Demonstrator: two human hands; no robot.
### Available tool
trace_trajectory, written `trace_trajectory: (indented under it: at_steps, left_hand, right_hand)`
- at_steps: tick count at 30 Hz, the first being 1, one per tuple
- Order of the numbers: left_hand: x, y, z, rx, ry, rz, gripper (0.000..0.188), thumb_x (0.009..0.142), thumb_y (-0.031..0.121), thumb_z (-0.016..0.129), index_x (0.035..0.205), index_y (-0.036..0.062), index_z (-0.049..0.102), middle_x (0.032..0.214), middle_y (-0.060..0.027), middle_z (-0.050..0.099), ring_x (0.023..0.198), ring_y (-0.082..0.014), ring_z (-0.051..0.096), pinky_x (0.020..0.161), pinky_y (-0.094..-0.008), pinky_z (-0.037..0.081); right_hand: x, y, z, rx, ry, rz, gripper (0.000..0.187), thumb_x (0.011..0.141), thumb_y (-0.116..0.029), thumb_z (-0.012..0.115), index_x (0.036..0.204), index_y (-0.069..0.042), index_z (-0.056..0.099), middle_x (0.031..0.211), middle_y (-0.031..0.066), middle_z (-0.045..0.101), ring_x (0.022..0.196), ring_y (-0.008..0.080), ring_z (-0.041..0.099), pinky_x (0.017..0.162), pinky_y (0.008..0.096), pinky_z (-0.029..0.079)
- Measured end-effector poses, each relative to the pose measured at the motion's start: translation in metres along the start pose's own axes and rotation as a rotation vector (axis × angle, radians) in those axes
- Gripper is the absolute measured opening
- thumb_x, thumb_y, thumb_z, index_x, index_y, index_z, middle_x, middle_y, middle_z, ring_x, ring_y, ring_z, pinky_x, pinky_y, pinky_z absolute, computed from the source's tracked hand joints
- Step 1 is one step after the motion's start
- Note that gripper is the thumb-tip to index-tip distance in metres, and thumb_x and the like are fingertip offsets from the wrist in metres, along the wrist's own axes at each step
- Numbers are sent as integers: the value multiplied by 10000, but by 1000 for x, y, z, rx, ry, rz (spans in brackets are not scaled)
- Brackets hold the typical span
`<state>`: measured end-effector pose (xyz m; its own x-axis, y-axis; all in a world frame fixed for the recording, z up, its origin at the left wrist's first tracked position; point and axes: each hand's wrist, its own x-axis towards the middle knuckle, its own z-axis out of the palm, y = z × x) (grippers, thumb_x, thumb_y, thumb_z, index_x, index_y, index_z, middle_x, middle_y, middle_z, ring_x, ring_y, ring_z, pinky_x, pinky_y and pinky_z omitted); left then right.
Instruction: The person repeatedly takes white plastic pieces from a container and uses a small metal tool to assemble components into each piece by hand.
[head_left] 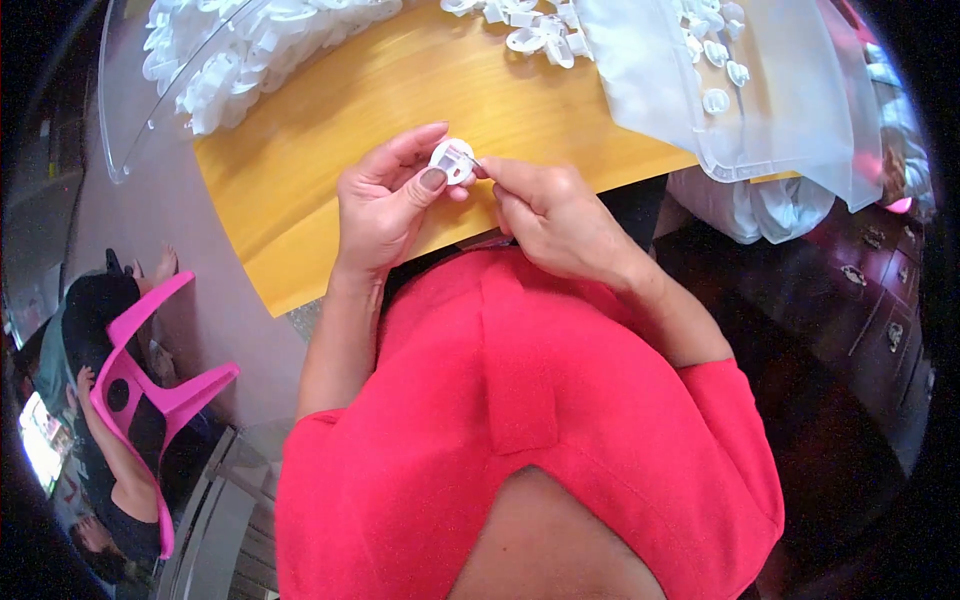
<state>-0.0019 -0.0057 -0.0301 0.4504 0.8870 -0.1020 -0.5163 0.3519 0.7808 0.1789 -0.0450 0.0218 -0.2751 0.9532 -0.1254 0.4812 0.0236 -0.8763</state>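
Note:
My left hand (385, 195) grips a small round white plastic part (453, 162) between thumb and fingers, over the near edge of the yellow table. The part has a raised middle and a small slot-like opening. From the right, my right hand (555, 210) is closed in a pinch, its fingertips at the part's right edge. Something thin and dark shows at those fingertips, too small to name.
A clear bin (125, 120) with a heap of white plastic pieces (235, 70) stands far left on the yellow table (330, 130). More white pieces (545, 38) lie at the back. A translucent bin (780, 130) holds several pieces at right. A person sits on a pink chair (185, 395) at left.

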Motion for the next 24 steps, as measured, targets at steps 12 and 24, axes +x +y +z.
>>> trace_trajectory:
  at_steps: [12,24]
  left_hand:
    - [-4,-3,2,135,75,32,312,822,-12,641,1124,-48,574,981,-128,634,817,-168,637,730,-263,545]
    - [-3,-4,3,167,68,76,304,813,-44,635,1111,-51,572,1023,-128,603,870,-176,626,756,-275,550]
  right_hand:
    - [-7,-2,13,102,44,132,343,875,10,430,1198,-4,542,635,78,558,574,129,545,560,272,465]
    - [-6,2,23,125,101,102,288,880,15,446,1151,26,545,638,94,556,572,145,557,549,284,463]
